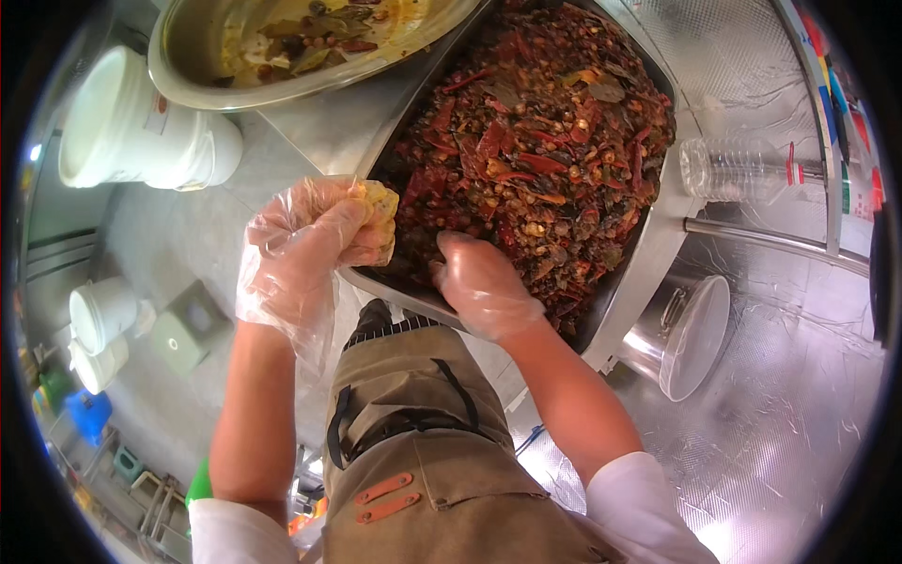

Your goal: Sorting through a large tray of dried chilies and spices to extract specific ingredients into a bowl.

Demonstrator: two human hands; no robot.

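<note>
A deep metal tray (599,317) holds a heap of dark, oily dried chillies and whole spices (542,162). Over its left corner, my left hand (303,240), in a clear plastic glove, grips a yellowish, spice-flecked lump (380,208); its exact kind is unclear. My right hand (486,285), gloved too, reaches over the tray's near edge, with its fingertips at the spices. The fingers are partly hidden, so whether they hold anything cannot be told. At the top left stands an oval metal basin (246,95) with leaves and spices (324,35) in yellow liquid.
White lidded buckets (106,120) stand left of the basin, and smaller white buckets (102,314) lie farther down by a greenish stool (187,328). Right of the tray are a clear plastic bottle (733,169), a metal rail (761,240) and a large metal pot (676,331).
</note>
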